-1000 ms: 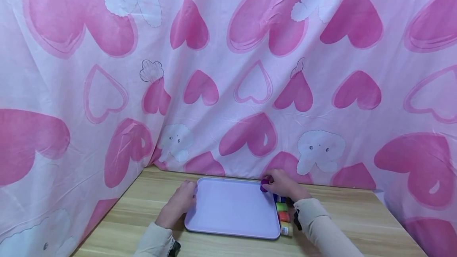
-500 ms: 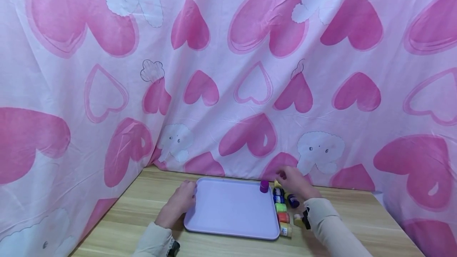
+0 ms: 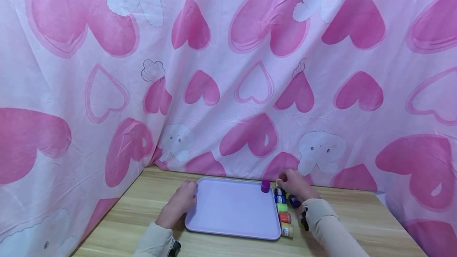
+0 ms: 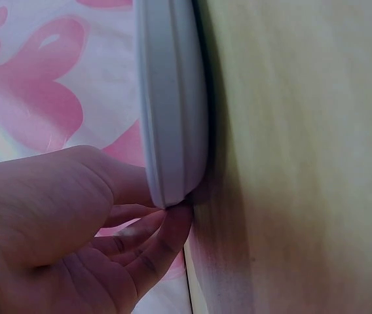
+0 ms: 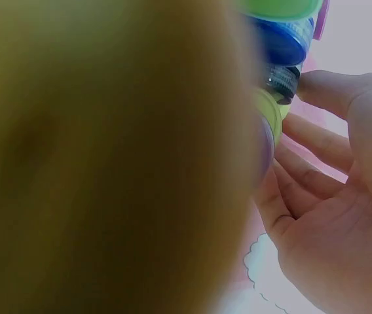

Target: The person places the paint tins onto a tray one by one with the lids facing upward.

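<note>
The left edge of a lilac tray is gripped by the left hand, thumb above and fingers curled beneath. The right hand, fingers loosely spread, is held at the far end of a row of small paint jars (whether one is grasped cannot be told). A purple jar stands in the tray's far right corner, on a wooden table.

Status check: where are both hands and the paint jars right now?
Left hand grips the lilac tray edge. Right hand reaching a yellow jar in the jar row. Purple jar on tray corner. Nothing blocking.
</note>
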